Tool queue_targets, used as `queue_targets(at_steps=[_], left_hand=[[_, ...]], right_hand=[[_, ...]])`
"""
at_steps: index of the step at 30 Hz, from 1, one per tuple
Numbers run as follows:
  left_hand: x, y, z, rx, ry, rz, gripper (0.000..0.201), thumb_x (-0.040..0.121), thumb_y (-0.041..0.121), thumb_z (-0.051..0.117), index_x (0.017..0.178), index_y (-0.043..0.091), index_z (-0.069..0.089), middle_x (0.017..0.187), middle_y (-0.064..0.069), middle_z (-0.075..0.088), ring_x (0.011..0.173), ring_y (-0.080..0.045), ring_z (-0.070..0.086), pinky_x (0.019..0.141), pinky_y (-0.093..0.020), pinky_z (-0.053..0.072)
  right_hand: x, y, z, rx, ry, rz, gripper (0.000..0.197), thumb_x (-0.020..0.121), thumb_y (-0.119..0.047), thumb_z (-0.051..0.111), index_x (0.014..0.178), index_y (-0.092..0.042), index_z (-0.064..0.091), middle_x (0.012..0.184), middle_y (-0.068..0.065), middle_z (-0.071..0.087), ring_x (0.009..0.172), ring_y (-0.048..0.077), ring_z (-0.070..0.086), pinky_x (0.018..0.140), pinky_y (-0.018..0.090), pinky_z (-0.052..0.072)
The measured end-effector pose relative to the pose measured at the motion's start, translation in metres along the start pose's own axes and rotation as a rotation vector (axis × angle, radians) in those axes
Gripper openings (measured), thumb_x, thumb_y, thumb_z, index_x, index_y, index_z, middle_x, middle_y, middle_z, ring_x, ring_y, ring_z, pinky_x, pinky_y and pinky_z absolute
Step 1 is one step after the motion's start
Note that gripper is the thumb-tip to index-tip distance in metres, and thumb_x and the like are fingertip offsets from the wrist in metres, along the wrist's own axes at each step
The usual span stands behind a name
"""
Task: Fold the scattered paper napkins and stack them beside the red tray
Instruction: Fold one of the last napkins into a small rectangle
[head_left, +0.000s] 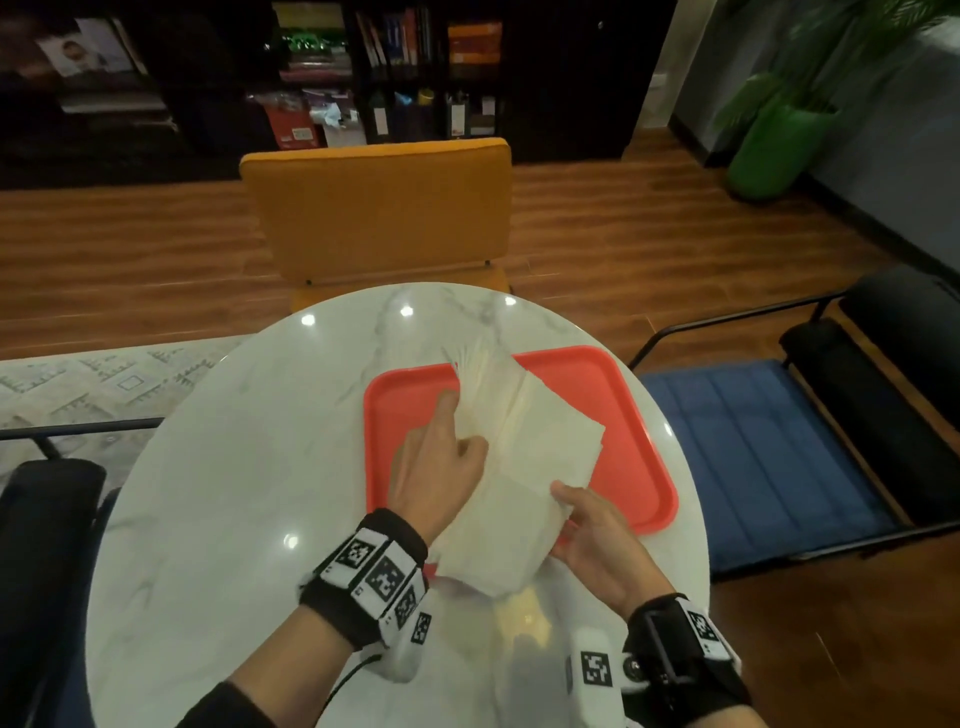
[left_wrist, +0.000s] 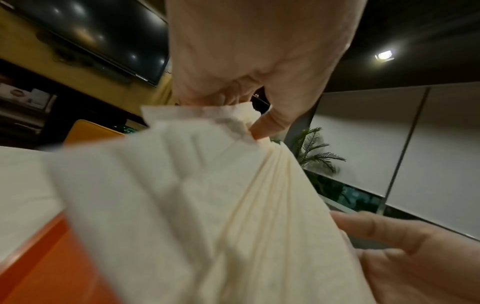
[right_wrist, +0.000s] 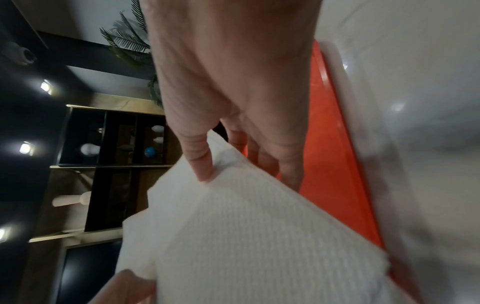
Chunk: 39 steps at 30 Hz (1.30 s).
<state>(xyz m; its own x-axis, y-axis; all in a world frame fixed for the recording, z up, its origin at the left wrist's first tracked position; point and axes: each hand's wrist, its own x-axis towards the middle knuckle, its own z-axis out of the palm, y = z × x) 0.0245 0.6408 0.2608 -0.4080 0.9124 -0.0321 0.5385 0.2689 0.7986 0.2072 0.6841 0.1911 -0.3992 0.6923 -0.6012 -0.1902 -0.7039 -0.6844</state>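
1. The red tray (head_left: 623, 405) lies on the round marble table (head_left: 234, 467), toward its right side. Over the tray is a thick pile of white paper napkins (head_left: 524, 452), and both hands hold that pile.

2. The left hand (head_left: 441, 467) grips the far part of the pile. In the left wrist view its thumb (left_wrist: 270, 125) and curled fingers pinch a bunched wad of napkin (left_wrist: 207, 164) edges, and the sheets fan out upward past the grip.

3. The right hand (head_left: 597, 540) holds the near part of the pile. Its thumb (right_wrist: 197, 156) presses on top of the napkins (right_wrist: 246, 226), and its fingers (right_wrist: 285, 164) curl underneath, so the sheets are pinched between them.

4. Between the two grips the pile bends along a crease. One half slopes down to the right, toward the tray floor. The other half extends toward the person, past the tray's near edge and over the bare tabletop.

5. Whether the napkins touch the tray floor under the hands cannot be told. The tray's (right_wrist: 332, 144) visible floor to the right of the right-hand grip is bare red.

6. Beyond the left-hand grip, a yellow chair (head_left: 379, 213) stands at the far side of the table. A blue chair (head_left: 769, 457) stands to the right of the right hand, off the table.
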Motion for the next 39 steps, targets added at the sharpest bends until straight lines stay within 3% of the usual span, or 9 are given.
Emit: queue_targets(at_steps=[5,9,16,20,22,24,27,33,39], left_hand=[[0.034,-0.027,0.001,-0.193,0.004,-0.242,0.03,0.091,0.013,0.047,0.118,0.026,0.044,0.094,0.011,0.058,0.078,-0.003,0.055,0.058,-0.015,0.04],[0.056,-0.052,0.013,-0.255,-0.102,-0.345,0.036,0.088,0.012,0.047,0.122,0.025,0.046,0.11,0.002,0.06,0.1,-0.02,0.06,0.085,-0.039,0.051],[0.081,-0.079,0.033,-0.651,-0.077,-0.471,0.045,0.082,0.001,0.046,0.12,0.025,0.05,0.112,0.0,0.064,0.1,-0.019,0.062,0.081,-0.034,0.049],[0.079,-0.104,0.048,-0.526,-0.063,-0.557,0.036,0.087,0.002,0.043,0.12,0.016,0.046,0.105,-0.002,0.061,0.089,-0.018,0.059,0.072,-0.03,0.047],[0.076,-0.116,0.053,-0.418,-0.048,-0.617,0.03,0.092,0.01,0.045,0.121,0.014,0.044,0.105,-0.003,0.06,0.085,-0.017,0.058,0.073,-0.032,0.048],[0.073,-0.121,0.056,-0.322,-0.032,-0.662,0.035,0.092,0.023,0.053,0.124,0.016,0.041,0.108,-0.002,0.06,0.092,-0.02,0.059,0.082,-0.035,0.048],[0.069,-0.124,0.063,-0.238,-0.001,-0.638,0.046,0.088,0.025,0.062,0.127,0.014,0.04,0.109,-0.003,0.059,0.097,-0.023,0.059,0.085,-0.036,0.049],[0.07,-0.125,0.068,-0.213,0.056,-0.659,0.04,0.091,0.019,0.06,0.127,0.012,0.044,0.118,-0.009,0.061,0.104,-0.027,0.06,0.092,-0.041,0.049],[0.069,-0.122,0.068,-0.122,0.024,-0.641,0.041,0.092,0.023,0.056,0.128,0.007,0.043,0.12,-0.012,0.058,0.107,-0.031,0.058,0.089,-0.037,0.048]], right_hand=[[0.029,-0.015,-0.016,-0.112,0.14,-0.073,0.031,0.093,-0.016,0.054,0.123,-0.006,0.053,0.114,0.015,0.068,0.097,0.028,0.066,0.078,0.039,0.054],[0.06,-0.044,-0.029,-0.316,0.202,-0.132,0.028,0.094,-0.017,0.055,0.122,-0.016,0.05,0.115,0.01,0.066,0.096,0.024,0.066,0.079,0.04,0.055],[0.111,-0.076,-0.025,-0.387,0.122,-0.093,0.033,0.096,-0.019,0.051,0.129,-0.017,0.051,0.117,0.007,0.067,0.105,0.025,0.065,0.09,0.044,0.052],[0.133,-0.065,-0.024,-0.538,0.143,-0.028,0.029,0.094,-0.008,0.049,0.123,-0.008,0.052,0.108,0.007,0.067,0.094,0.022,0.064,0.079,0.037,0.053],[0.138,-0.059,-0.023,-0.646,0.165,-0.034,0.023,0.093,-0.002,0.047,0.111,-0.014,0.054,0.097,0.0,0.064,0.089,0.017,0.062,0.072,0.03,0.051],[0.143,-0.053,-0.024,-0.739,0.203,-0.035,0.022,0.09,-0.003,0.05,0.108,-0.017,0.053,0.1,0.001,0.062,0.096,0.02,0.06,0.083,0.035,0.051],[0.149,-0.045,-0.027,-0.834,0.206,0.003,0.041,0.085,-0.013,0.055,0.124,-0.013,0.045,0.115,0.005,0.06,0.108,0.026,0.059,0.091,0.045,0.05],[0.145,-0.044,-0.015,-0.933,0.215,0.024,0.042,0.091,-0.011,0.052,0.13,-0.012,0.038,0.118,0.001,0.054,0.109,0.023,0.054,0.089,0.036,0.045],[0.142,-0.044,-0.01,-1.065,0.235,0.001,0.047,0.092,-0.015,0.055,0.133,-0.006,0.034,0.129,0.014,0.051,0.118,0.032,0.05,0.093,0.037,0.042]])
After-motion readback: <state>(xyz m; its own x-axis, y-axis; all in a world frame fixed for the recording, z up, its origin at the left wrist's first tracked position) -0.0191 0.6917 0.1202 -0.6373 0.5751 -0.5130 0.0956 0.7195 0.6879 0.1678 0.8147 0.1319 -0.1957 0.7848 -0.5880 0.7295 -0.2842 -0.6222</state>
